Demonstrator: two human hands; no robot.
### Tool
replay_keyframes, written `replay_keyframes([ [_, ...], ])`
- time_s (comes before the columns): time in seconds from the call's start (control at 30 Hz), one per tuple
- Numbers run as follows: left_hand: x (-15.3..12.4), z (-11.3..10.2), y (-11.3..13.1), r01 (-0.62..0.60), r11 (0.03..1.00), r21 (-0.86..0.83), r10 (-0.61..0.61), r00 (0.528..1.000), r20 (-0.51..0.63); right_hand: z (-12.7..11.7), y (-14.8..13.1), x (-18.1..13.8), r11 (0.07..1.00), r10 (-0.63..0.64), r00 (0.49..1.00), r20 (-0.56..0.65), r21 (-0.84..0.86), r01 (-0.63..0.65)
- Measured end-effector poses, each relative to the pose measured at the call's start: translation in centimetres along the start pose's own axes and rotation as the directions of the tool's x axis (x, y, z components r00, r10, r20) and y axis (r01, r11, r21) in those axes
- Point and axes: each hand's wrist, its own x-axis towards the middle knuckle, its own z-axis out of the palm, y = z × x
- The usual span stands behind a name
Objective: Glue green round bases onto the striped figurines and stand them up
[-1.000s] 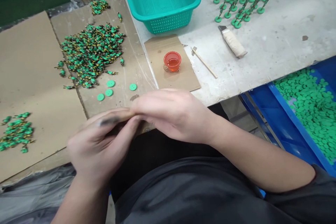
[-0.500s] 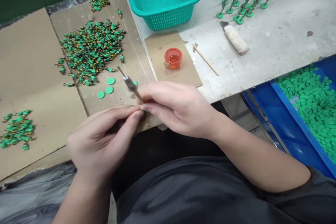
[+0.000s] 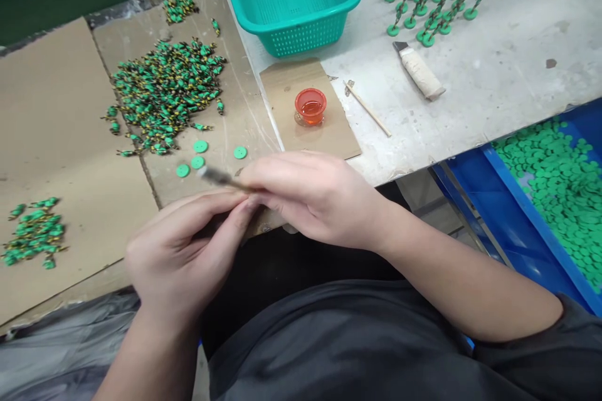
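My left hand (image 3: 183,250) and my right hand (image 3: 310,194) meet at the fingertips above the table's front edge. A thin stick-like tool (image 3: 219,177) with a grey, pale-tipped end slants up and left from the closed fingers of my right hand; motion blurs its end. My left thumb and forefinger pinch something small that the fingers hide. Just beyond lie several green round discs (image 3: 200,146) with small holes. Behind them is a heap of small green, black and yellow figures (image 3: 169,94). A red cup (image 3: 310,106) of liquid stands on a piece of cardboard (image 3: 336,138).
A teal basket (image 3: 303,34) stands at the back. To its right are several figures upright on green bases (image 3: 427,39), a wrapped cutter (image 3: 420,72) and a wooden stick (image 3: 369,109). A blue bin (image 3: 531,200) of green discs sits at right; a smaller figure pile (image 3: 35,235) lies at left.
The tool in my right hand has tipped lower and further left. My hands stay together at the fingertips, and the disc by my right hand now shows whole.
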Motion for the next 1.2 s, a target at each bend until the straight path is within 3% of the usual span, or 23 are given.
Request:
replay_keyframes([
  [0.17,-0.1,0.1,0.1,0.048,0.999,-0.015,-0.048,0.999,0.013,0.0,-0.5,0.2,0.995,0.097,0.971,-0.219,0.005,-0.098],
  [0.37,-0.4,0.0,0.5,0.104,0.994,-0.033,-0.104,0.995,0.009,0.2,-0.7,0.3,0.992,0.113,0.978,-0.177,-0.041,-0.122],
  [0.67,0.2,0.0,0.6,0.044,0.999,-0.028,-0.044,0.999,0.012,0.0,-0.5,0.3,0.989,0.148,0.982,-0.113,0.029,-0.146],
  [0.97,-0.2,0.2,1.0,0.13,0.991,-0.032,-0.13,0.991,-0.004,-0.5,-1.1,0.9,0.968,0.245,0.97,-0.006,0.058,-0.244],
  [1.2,-0.6,-0.1,0.4,0.142,0.989,-0.028,-0.142,0.99,-0.007,-0.3,-0.9,0.9,0.982,0.187,0.982,0.033,0.026,-0.188],
])
